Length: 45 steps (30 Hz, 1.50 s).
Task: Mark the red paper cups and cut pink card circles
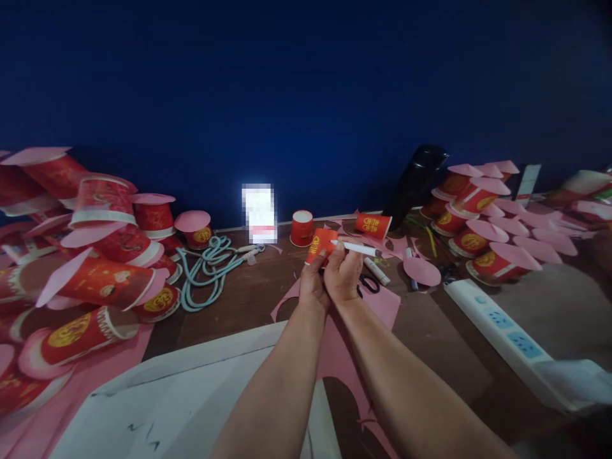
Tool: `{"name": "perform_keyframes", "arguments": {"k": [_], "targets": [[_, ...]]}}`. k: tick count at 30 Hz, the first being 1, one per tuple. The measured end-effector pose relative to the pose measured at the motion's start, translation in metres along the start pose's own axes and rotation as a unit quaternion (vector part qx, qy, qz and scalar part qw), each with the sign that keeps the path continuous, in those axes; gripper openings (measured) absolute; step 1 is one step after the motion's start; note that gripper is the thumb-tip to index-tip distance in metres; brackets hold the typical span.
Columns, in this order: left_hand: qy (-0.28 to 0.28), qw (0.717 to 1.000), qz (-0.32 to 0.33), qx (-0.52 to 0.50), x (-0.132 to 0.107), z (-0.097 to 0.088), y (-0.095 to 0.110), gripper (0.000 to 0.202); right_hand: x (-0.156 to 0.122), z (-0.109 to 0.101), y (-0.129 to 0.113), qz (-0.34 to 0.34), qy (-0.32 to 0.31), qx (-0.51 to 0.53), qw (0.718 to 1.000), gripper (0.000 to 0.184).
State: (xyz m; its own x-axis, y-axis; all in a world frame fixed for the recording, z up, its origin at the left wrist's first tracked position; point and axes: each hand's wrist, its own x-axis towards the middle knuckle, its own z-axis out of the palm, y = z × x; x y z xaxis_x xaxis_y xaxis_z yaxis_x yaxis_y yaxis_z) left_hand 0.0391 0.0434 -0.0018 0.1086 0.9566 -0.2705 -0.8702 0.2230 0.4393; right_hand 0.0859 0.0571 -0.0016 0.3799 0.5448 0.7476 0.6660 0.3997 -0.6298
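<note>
The left hand [313, 280] is closed around a red paper cup [321, 245], which it holds above the table [248, 296], just in front of the blue wall. Only the cup's upper part shows above the fingers; its lower part is hidden behind both hands. The right hand [343, 274] presses against the left and grips a white pen [356, 247], which lies across the cup's side and points right. Whether its tip touches the cup cannot be made out.

Below the hands lies a cut pink sheet [382, 306], partly covered by the forearms. Black-handled scissors [368, 282] rest just beside the right hand, half hidden by it, and a white stick [376, 271] lies next to them.

On the left, a heap of red cups with pink discs [95, 274] runs off the frame edge, and a teal cord [210, 271] is coiled beside it. Against the wall stands a small white object [259, 213] that is blurred out, so it cannot be identified. A black bottle [415, 182] leans there too, dark against the wall. More capped cups [478, 242] crowd the right side, and the ones furthest off are too blurred to tell apart. A white power strip [497, 322] runs towards the lower right corner, where its end is cut off. A white board [191, 395] at the bottom is cropped by the frame.
</note>
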Motion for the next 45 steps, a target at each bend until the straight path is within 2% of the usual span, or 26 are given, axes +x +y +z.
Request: {"name": "perform_keyframes", "arguments": {"k": [28, 45], "targets": [[-0.001, 1.0, 0.008, 0.015, 0.0004, 0.0, -0.0011, 0.038, 0.0023, -0.0009, 0.0021, -0.001, 0.005, -0.001, 1.0, 0.019], [0.001, 1.0, 0.007, 0.008, 0.0033, -0.0025, -0.0031, 0.04, 0.0028, 0.0005, 0.0056, -0.035, 0.006, -0.009, 0.999, 0.017]]}}
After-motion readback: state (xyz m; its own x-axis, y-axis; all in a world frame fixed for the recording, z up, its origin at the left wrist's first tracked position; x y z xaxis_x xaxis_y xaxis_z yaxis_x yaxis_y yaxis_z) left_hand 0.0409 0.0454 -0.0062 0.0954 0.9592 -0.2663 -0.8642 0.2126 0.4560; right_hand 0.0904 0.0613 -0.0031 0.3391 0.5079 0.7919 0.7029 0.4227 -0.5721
